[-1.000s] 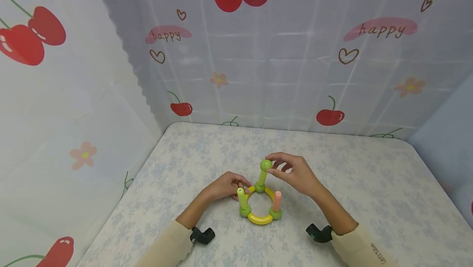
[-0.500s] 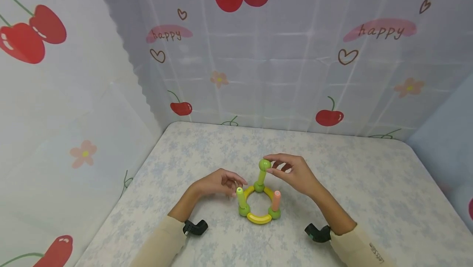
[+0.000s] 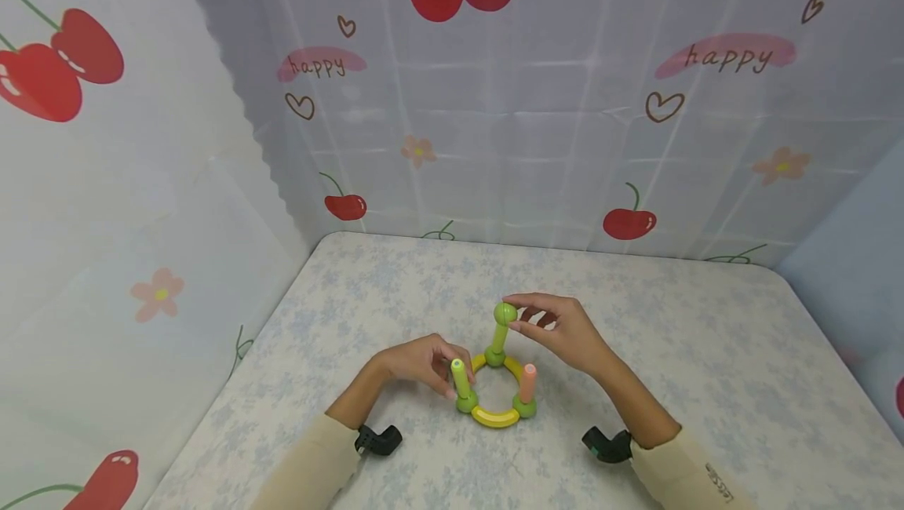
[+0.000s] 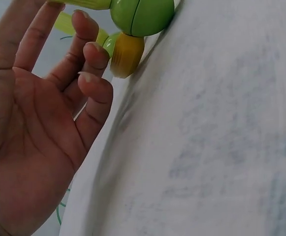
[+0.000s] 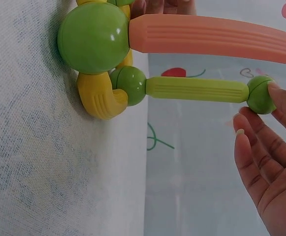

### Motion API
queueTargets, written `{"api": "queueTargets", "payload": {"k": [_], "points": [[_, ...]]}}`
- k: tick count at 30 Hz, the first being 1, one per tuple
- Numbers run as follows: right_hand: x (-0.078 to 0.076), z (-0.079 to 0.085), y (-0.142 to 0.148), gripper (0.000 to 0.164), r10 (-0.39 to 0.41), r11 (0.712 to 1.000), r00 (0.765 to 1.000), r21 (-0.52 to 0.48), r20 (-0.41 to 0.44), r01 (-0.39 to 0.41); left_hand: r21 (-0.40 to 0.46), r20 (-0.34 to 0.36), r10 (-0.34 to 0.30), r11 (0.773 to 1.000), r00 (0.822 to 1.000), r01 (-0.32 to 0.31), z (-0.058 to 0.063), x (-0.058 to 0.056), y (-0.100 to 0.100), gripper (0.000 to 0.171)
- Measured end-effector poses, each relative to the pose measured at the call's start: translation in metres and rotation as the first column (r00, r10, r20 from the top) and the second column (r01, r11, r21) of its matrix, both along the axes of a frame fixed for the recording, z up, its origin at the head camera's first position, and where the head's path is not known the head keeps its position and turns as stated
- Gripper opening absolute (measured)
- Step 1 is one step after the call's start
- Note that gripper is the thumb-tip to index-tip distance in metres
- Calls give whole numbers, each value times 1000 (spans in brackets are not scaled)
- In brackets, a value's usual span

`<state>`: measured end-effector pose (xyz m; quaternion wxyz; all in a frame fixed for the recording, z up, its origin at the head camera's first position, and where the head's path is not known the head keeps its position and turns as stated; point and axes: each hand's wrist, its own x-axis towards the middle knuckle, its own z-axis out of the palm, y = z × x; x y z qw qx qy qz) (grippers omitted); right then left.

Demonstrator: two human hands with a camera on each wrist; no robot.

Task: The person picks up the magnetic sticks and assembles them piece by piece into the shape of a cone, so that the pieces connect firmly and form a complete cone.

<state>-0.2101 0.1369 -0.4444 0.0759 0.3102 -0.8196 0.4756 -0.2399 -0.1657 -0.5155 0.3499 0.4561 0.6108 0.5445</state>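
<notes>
A toy frame of green balls and curved yellow pieces (image 3: 496,418) lies as a ring on the table. Three rods rise from its balls: a light-green rod (image 3: 461,378) at left, an orange rod (image 3: 528,383) at right and another light-green rod (image 3: 500,339) at the back. My right hand (image 3: 558,329) pinches the green ball (image 5: 261,95) topping the back rod between thumb and fingertips. My left hand (image 3: 424,362) has its thumb and a finger on either side of the left rod, low near its base ball (image 4: 143,14). Its other fingers (image 4: 94,93) curl loosely.
A pale, blue-flowered cloth covers the table (image 3: 395,282). Behind and left hang curtains (image 3: 523,141) printed with cherries, hearts and the word happy. Both wrists carry black camera mounts (image 3: 380,441) below beige sleeves.
My left hand draws back left from the ring's far-left side, then comes in at the left rod's base. My right hand stays on the top ball.
</notes>
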Motion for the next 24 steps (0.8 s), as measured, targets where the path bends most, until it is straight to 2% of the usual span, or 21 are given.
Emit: {"api": "queueTargets", "payload": {"k": [7, 10, 17, 24], "points": [[2, 1, -2, 39, 1, 1000, 1000, -4, 3, -1, 1, -93, 88, 996, 992, -88, 2, 5, 8, 21], [4, 1, -3, 40, 7, 1000, 1000, -6, 1, -7, 3, -109, 117, 993, 987, -117, 2, 7, 11, 21], [6, 4, -4, 38, 54, 999, 999, 4, 1, -54, 15, -141, 147, 989, 979, -147, 1, 9, 16, 18], [7, 3, -6, 36, 115, 993, 993, 13, -7, -115, 38, -147, 147, 989, 978, -143, -2, 8, 18, 19]]}}
